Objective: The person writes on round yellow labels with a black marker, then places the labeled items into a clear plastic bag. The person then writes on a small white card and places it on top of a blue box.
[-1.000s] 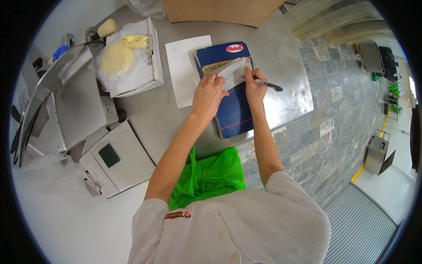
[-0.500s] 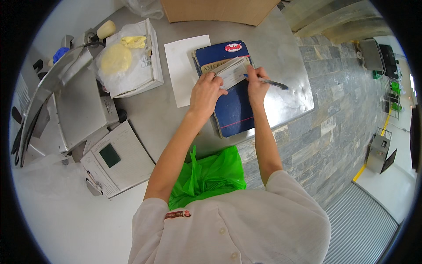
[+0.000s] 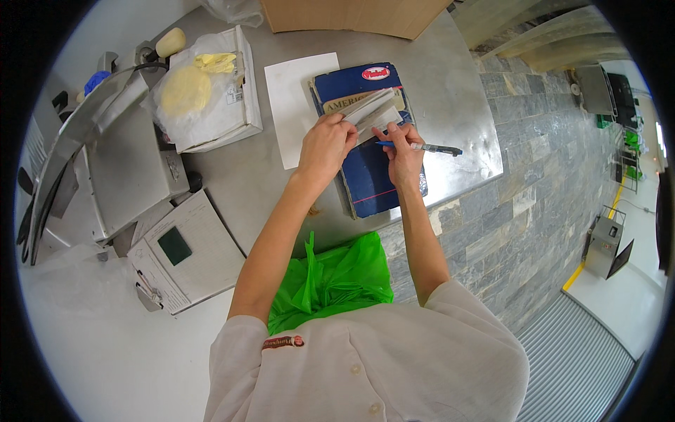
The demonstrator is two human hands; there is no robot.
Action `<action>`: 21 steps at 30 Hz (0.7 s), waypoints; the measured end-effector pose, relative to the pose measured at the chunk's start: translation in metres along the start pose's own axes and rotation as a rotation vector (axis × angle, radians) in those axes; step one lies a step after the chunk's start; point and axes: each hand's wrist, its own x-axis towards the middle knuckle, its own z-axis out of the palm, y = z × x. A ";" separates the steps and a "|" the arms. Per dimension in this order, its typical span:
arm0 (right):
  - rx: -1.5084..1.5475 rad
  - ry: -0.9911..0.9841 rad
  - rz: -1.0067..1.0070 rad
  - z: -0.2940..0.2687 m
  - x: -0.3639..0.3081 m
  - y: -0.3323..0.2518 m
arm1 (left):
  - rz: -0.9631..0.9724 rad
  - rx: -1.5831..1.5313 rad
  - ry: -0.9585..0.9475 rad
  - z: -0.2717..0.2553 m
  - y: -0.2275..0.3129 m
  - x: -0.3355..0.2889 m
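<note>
A thin stack of white paper slips [image 3: 371,111] is gripped in my left hand [image 3: 325,149], thumb on top, and its free edges fan apart. My right hand [image 3: 404,156] has a pen [image 3: 441,149] tucked in its fingers, lying crosswise with the blue end toward the slips. Its fingertips are at the lower edge of the slips. Underneath lies a worn dark blue hardcover book [image 3: 373,186], closed, on the metal table [image 3: 450,105]. A blank white sheet [image 3: 284,105] pokes out from the book's left side.
A cardboard box [image 3: 344,15] stands at the far edge. On the left are a white box [image 3: 246,116] topped with plastic and yellow items, a metal appliance [image 3: 126,176] and a clipboard with papers [image 3: 204,246]. A green plastic bag [image 3: 337,281] hangs by my body.
My right hand has moved down and slightly left, from the slips' upper right to their lower edge. The slips have spread open more. The left hand stays nearly in place.
</note>
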 end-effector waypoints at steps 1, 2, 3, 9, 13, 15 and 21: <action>0.012 -0.018 0.007 0.000 0.000 0.001 | 0.007 0.000 0.001 0.001 -0.001 0.000; 0.026 -0.021 0.021 0.000 0.001 0.002 | 0.013 0.002 0.003 0.001 -0.001 -0.001; 0.040 -0.024 0.035 0.000 0.001 0.003 | 0.006 -0.005 -0.001 0.001 -0.002 0.000; 0.076 -0.016 0.077 0.006 -0.002 -0.001 | 0.013 -0.057 0.027 0.002 -0.005 0.001; 0.018 -0.009 -0.025 0.004 0.002 0.002 | -0.019 -0.121 0.005 -0.009 -0.005 0.008; -0.196 -0.015 -0.083 0.009 -0.002 0.001 | -0.046 -0.158 -0.007 -0.014 -0.008 0.010; -0.448 -0.022 -0.256 0.020 -0.009 0.023 | -0.030 -0.187 0.047 -0.008 -0.019 0.011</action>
